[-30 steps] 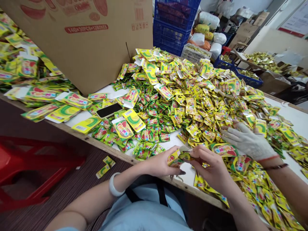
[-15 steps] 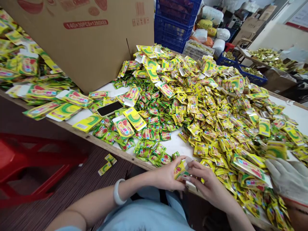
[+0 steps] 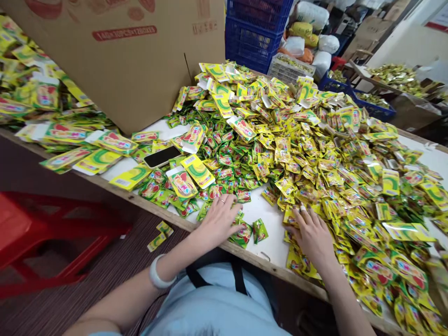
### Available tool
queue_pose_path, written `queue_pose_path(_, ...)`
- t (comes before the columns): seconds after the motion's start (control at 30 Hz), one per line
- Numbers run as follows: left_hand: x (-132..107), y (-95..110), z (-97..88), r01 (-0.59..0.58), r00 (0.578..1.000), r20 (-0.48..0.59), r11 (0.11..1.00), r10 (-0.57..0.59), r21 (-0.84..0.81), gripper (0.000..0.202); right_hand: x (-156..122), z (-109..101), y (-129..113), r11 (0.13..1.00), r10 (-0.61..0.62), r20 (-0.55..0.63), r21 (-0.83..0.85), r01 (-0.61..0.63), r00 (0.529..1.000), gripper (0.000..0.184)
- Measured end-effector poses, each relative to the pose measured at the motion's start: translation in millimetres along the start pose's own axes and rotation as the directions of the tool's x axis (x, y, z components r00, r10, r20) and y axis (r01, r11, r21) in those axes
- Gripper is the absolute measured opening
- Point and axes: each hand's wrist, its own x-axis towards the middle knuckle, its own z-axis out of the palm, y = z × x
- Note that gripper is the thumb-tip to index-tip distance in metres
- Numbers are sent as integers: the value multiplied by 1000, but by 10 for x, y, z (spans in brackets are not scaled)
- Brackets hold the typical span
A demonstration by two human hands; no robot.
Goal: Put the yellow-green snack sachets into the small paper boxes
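Note:
My left hand [image 3: 219,220] lies spread, palm down, over small green candy packets [image 3: 241,235] near the table's front edge. A single green packet [image 3: 259,230] rests just right of its fingertips. My right hand [image 3: 312,233] has its fingers apart on the heap of yellow candy packets [image 3: 297,163], with a white wrap on one finger. Nothing is visibly held in either hand, though what lies under the palms is hidden. Flat printed boxes, one yellow [image 3: 198,171] and one with a watermelon picture [image 3: 181,182], lie beyond my left hand.
A dark-screened phone [image 3: 161,157] lies left among the boxes. Behind stands a large carton [image 3: 147,70]; blue crates [image 3: 254,42] are stacked farther back. A red stool [image 3: 52,242] stands on the floor at left. Two small yellow pieces [image 3: 160,236] lie on the floor.
The small yellow box has left my hands. They have moved apart, left onto green packets and right onto yellow ones. A co-worker's gloved hand at right has gone from view.

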Motion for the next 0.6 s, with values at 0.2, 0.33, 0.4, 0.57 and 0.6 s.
queue_pose_path(0.2,-47,51,158,-161,985,27,968,169,-195,24,40,-112,70,950,65,-87,311,-35,994,34)
queue_pose_path(0.33,74,131,79,-25,1000,0,802,31,-597,13,8,-231,-101,597,351,-131,794,-114,927,21)
queue_pose_path(0.4,137,205,53,73,997,41,673,-63,-736,28,38,-248,-393,319,425,-47,943,-100,904,22)
queue_pose_path(0.57,164,333,87,27,1000,24,514,-12,-857,35,230,-344,-1041,43,411,72,994,-98,909,26)
queue_pose_path(0.6,148,338,94,12,1000,6,478,-14,-878,40,256,-372,-1094,34,424,78,994,-102,902,26)
